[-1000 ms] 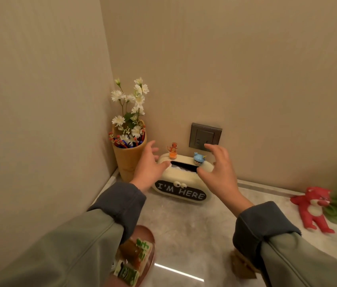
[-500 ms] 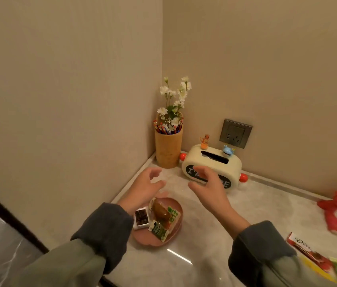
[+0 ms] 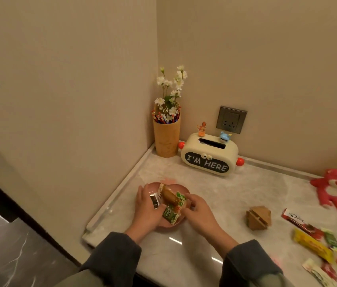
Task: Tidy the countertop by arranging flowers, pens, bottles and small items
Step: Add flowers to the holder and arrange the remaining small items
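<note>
The left hand (image 3: 147, 208) lies over the nine-o'clock side of a pink plate (image 3: 153, 188), fingers curled loosely round its rim and a small dark packet; whether they truly grip is unclear. The right hand (image 3: 199, 212) has its fingertips pinching a green-and-white snack wrapper (image 3: 179, 200) at the plate's three-o'clock edge. The plate sits near the left border of a pale marbled countertop (image 3: 215, 189). Towards twelve o'clock, in the corner of two beige walls, stands a tan cup (image 3: 166, 139) holding pens and white flowers (image 3: 173, 85), just beside a cream tissue box (image 3: 209, 156) lettered "I'M HERE", below a grey wall socket (image 3: 231, 119). At three o'clock lie a cardboard puzzle (image 3: 258, 217), loose snack packets (image 3: 312, 239) and a red plush toy (image 3: 331, 187). Dark flooring shows at seven o'clock.
</note>
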`<state>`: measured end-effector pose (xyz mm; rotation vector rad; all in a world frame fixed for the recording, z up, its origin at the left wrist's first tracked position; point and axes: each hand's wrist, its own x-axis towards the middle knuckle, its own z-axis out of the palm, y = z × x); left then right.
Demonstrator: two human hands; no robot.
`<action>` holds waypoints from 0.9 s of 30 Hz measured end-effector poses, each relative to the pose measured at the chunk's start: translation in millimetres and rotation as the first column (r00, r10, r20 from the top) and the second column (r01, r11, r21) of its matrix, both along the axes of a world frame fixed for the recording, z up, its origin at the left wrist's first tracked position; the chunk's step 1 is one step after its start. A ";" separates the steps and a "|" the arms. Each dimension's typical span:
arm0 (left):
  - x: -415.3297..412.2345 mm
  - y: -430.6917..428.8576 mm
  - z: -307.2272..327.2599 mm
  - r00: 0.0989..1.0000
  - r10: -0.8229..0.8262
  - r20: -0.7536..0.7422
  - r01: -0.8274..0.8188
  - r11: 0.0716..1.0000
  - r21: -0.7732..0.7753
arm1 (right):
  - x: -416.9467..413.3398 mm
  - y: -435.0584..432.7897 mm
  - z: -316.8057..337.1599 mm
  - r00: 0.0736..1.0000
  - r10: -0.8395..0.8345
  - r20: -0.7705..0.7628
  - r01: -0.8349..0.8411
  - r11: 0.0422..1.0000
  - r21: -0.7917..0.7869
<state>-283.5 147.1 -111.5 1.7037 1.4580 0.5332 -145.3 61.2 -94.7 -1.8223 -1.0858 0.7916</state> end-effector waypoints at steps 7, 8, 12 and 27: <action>51.4 -27.8 7.8 0.971 -0.106 0.212 0.123 0.990 -0.070 | 41.1 -31.0 3.8 0.988 -0.148 -0.048 0.150 0.987 0.053; 58.7 -31.0 9.6 0.962 -0.111 0.249 0.132 0.989 -0.068 | 47.6 -35.2 5.0 0.984 -0.173 -0.048 0.175 0.983 0.049; 86.2 -39.2 13.0 0.932 -0.126 0.340 0.160 0.984 -0.075 | 69.1 -50.5 12.9 0.970 -0.245 -0.001 0.244 0.967 0.077; 152.1 -85.7 30.9 0.704 -0.678 0.211 0.662 0.734 0.149 | 132.5 -121.3 22.5 0.870 -0.483 0.103 0.470 0.873 0.128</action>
